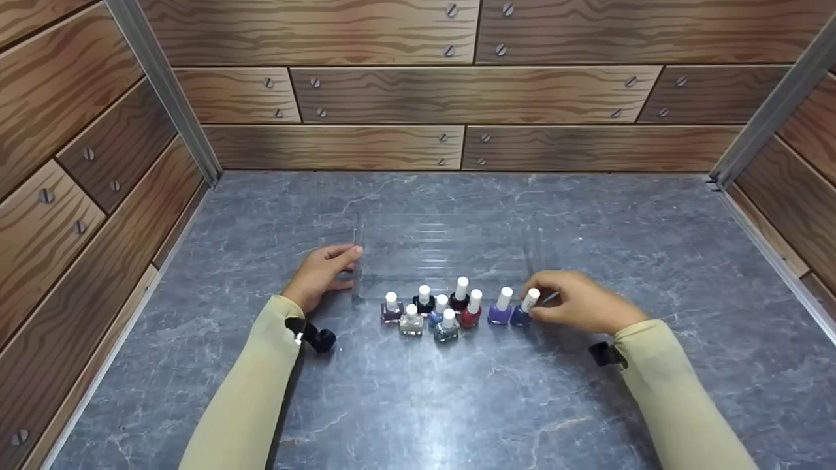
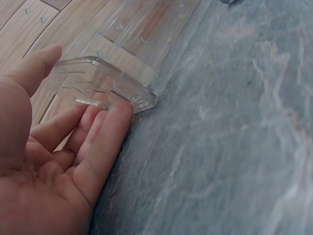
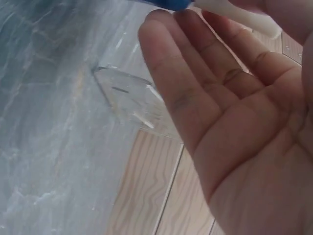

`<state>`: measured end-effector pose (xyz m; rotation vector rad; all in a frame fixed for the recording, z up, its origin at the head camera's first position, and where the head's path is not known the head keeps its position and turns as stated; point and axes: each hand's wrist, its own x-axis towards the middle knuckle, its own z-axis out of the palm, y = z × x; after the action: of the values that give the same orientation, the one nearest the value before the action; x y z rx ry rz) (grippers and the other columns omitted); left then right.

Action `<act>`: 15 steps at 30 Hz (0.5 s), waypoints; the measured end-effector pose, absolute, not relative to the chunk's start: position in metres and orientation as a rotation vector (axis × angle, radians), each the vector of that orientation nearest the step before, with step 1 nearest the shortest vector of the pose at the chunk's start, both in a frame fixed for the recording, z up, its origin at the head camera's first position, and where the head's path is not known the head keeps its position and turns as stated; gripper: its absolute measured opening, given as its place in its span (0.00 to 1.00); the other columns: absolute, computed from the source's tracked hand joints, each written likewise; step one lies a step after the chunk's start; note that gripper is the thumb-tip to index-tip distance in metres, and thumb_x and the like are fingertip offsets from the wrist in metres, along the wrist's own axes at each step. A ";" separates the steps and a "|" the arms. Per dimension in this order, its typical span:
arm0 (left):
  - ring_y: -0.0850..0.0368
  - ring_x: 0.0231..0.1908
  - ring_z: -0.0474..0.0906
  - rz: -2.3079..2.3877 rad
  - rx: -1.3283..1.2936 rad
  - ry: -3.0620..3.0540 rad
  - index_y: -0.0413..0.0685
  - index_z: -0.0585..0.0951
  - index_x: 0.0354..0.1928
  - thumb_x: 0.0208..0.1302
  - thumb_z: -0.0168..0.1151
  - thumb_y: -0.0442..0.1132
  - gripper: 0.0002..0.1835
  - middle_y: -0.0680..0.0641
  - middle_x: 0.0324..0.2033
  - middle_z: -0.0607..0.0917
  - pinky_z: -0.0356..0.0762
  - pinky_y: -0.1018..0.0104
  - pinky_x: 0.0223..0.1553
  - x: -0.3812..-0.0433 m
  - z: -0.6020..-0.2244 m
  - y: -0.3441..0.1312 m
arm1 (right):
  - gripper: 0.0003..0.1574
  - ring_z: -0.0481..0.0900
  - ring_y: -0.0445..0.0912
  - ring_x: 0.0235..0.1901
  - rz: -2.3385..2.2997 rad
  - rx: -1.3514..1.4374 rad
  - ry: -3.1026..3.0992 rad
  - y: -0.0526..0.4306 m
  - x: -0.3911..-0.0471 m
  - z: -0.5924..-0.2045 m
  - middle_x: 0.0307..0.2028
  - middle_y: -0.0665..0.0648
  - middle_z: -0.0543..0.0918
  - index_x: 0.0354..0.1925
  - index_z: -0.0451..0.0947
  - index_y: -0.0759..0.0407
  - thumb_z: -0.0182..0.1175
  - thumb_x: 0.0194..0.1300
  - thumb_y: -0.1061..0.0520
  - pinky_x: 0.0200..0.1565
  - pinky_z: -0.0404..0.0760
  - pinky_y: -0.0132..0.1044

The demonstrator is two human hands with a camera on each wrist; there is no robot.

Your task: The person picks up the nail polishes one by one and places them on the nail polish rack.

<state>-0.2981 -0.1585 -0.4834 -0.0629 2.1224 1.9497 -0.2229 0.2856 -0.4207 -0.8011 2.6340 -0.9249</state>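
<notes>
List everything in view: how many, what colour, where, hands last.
Blue polish bottle: one, blue, white cap, group's right end
Other polish bottles: eight, mixed colours, white caps, to its left
Clear rack: one, transparent, behind them
Table: one, grey marbled, beneath
Wall panels: several, brown, back and sides
Corner posts: two, grey, back corners
Wrist devices: two, black, one per wrist
Sleeves: two, khaki, both arms
Left hand: one, bare, gripping rack's end
Right hand: one, bare, pinching blue bottle

Beneath your hands (image 1: 320,273) is a grey marbled worktop (image 1: 392,405); beyond them, a plank-patterned back wall (image 1: 418,94) between metal corner posts (image 1: 170,91).
</notes>
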 end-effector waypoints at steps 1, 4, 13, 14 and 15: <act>0.47 0.61 0.74 1.951 -0.059 2.124 0.40 0.76 0.69 0.71 0.67 0.54 0.33 0.39 0.63 0.78 0.86 0.55 0.56 -0.298 -0.483 -0.159 | 0.14 0.84 0.50 0.45 -0.928 -0.801 2.632 0.286 -0.224 -0.421 0.43 0.50 0.86 0.50 0.83 0.59 0.69 0.66 0.62 0.49 0.87 0.39; 0.47 0.60 0.74 1.957 -0.055 2.127 0.40 0.76 0.69 0.71 0.67 0.54 0.33 0.39 0.63 0.78 0.86 0.55 0.56 -0.299 -0.481 -0.159 | 0.13 0.84 0.50 0.45 -0.938 -0.825 2.634 0.285 -0.226 -0.422 0.43 0.51 0.86 0.49 0.83 0.59 0.69 0.66 0.62 0.48 0.87 0.39; 0.48 0.60 0.74 1.954 -0.048 2.118 0.41 0.77 0.68 0.71 0.67 0.54 0.32 0.40 0.61 0.79 0.86 0.56 0.55 -0.300 -0.482 -0.159 | 0.09 0.83 0.45 0.41 -0.924 -0.831 2.683 0.285 -0.226 -0.424 0.39 0.49 0.86 0.43 0.83 0.56 0.70 0.65 0.64 0.45 0.87 0.36; 0.48 0.59 0.74 1.954 -0.052 2.112 0.41 0.77 0.68 0.71 0.67 0.53 0.31 0.40 0.60 0.79 0.86 0.56 0.55 -0.300 -0.482 -0.159 | 0.08 0.83 0.45 0.40 -0.913 -0.835 2.692 0.285 -0.226 -0.425 0.38 0.49 0.86 0.42 0.83 0.56 0.70 0.65 0.64 0.44 0.87 0.35; 0.48 0.59 0.75 1.955 -0.051 2.106 0.40 0.77 0.68 0.71 0.67 0.53 0.31 0.40 0.60 0.79 0.87 0.56 0.55 -0.299 -0.482 -0.160 | 0.08 0.83 0.45 0.39 -0.899 -0.844 2.705 0.284 -0.226 -0.425 0.37 0.48 0.85 0.41 0.83 0.55 0.70 0.65 0.63 0.43 0.87 0.36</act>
<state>-0.2991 -0.1598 -0.4820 -0.0507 2.1063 1.9546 -0.2263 0.2841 -0.4252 -0.8435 2.7046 -0.8991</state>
